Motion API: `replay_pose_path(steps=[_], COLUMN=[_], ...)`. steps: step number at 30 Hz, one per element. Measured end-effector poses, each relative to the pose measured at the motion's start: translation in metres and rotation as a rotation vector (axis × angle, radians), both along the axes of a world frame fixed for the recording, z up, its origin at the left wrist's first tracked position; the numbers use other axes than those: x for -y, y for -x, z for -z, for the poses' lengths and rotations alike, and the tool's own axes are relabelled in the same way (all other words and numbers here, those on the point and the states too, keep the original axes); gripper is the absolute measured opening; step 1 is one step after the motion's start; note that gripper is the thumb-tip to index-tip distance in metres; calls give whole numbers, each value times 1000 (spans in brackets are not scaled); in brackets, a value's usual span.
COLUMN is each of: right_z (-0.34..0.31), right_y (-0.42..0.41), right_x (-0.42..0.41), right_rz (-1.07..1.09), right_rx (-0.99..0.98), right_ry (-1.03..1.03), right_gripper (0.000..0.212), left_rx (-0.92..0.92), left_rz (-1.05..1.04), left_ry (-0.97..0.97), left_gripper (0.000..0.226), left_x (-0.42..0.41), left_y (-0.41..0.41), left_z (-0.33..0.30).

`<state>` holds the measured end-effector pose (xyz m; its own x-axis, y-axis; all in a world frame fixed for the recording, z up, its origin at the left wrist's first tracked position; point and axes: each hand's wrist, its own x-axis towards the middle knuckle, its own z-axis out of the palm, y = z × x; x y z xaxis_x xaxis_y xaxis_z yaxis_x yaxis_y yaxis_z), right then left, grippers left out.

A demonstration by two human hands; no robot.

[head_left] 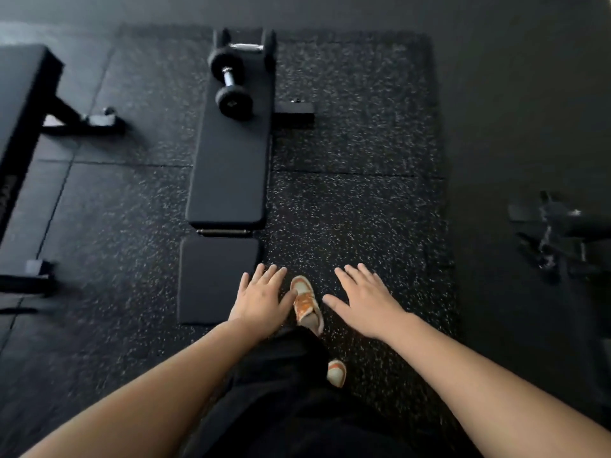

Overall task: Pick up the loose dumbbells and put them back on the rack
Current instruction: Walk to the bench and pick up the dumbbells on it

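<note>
Two dumbbells at the bench's far end

One dumbbell [230,81] lies on the pad, chrome handle lengthwise, black round heads; the other [246,47] lies crosswise just beyond it, touching.

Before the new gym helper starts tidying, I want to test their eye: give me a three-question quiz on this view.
1. True or false: the left hand holds a dumbbell.
2. Where does the nearer dumbbell lie? A) on the flat bench B) on the speckled floor mat C) by the shoes
3. Fill in: the second dumbbell lies at the bench's ___ end.

Key: 1 false; the right hand is open too. 2 A. 3 far.
</note>
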<state>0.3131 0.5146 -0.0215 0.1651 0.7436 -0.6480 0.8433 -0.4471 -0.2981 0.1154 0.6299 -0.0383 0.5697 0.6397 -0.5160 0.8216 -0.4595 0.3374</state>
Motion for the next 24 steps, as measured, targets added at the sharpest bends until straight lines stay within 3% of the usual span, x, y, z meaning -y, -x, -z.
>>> replay_pose_path(steps=[24], right_z=[19], right_y=[-201], right_x=[-299], right_rz=[-430], right_rx=[-9], right_ry=[-28], right_gripper=[82], left_rx=[-37], left_rz=[-418], left_ry=[38], left_gripper=[62], left_x=[-212], left_y=[-160], left_z=[16])
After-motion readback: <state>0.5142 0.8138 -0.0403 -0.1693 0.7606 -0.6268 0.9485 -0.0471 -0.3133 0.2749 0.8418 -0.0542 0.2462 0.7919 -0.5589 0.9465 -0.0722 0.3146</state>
